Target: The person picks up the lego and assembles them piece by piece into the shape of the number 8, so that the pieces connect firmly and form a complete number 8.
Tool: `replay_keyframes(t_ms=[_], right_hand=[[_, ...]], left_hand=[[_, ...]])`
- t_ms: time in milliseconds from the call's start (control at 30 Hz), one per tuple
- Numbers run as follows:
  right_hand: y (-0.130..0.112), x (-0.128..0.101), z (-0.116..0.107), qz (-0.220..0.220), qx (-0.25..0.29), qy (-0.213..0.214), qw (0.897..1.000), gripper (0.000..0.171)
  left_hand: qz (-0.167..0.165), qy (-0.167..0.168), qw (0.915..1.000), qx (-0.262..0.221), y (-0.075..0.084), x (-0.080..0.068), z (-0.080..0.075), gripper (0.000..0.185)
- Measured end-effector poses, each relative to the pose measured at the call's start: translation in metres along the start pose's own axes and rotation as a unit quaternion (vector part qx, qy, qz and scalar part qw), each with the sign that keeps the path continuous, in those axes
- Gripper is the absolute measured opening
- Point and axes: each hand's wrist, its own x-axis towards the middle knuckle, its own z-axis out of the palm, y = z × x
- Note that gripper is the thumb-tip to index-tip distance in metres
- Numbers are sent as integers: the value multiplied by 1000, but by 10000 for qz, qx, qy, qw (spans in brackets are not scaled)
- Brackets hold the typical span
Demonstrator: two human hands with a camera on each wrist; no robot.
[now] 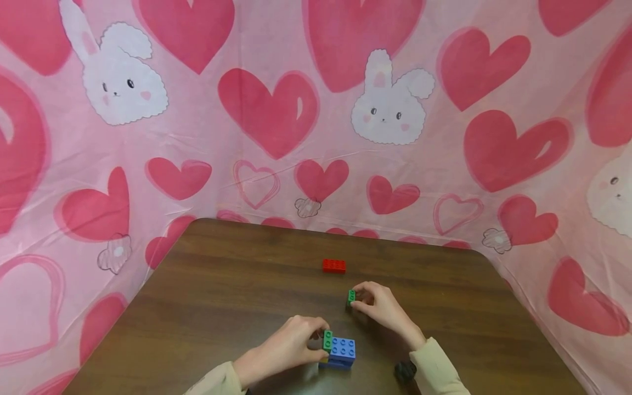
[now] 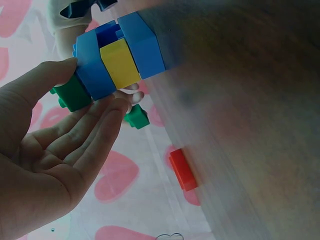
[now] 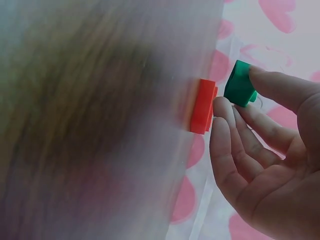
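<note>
My left hand [image 1: 320,332] grips a stack of bricks [image 1: 340,351] near the table's front edge. The stack has blue bricks with a yellow brick [image 2: 119,64] between them and a green brick [image 1: 328,340] on its left end. In the left wrist view the thumb and fingers [image 2: 116,106] clamp this stack [image 2: 130,47]. My right hand [image 1: 357,299] pinches a small green brick [image 1: 351,297], held just above the table to the upper right of the stack. That green brick [image 3: 240,84] sits between thumb and fingertips. A red brick [image 1: 334,266] lies alone farther back.
The brown wooden table [image 1: 222,285] has rounded far corners and is walled in by a pink heart-and-bunny cloth [image 1: 276,109] at the back and both sides. A small dark object [image 1: 405,372] sits by my right sleeve.
</note>
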Motion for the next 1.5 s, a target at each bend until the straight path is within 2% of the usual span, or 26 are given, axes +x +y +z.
replay_keyframes(t_ms=[200, 567, 1133, 1500], right_hand=[[-5, -6, -2, 61, 68, -67, 9999, 31], [-8, -21, -2, -273, -53, 22, 9996, 29], [-12, -37, -1, -310, 33, 12, 9995, 27], [-16, -46, 0, -346, 204, -89, 9992, 28]], left_hand=[[66, 71, 9999, 72, -1, 1, 1, 30], [177, 195, 9994, 218, -1, 1, 3, 30], [64, 73, 9999, 61, 0, 1, 2, 30], [109, 108, 9999, 41, -1, 0, 2, 30]])
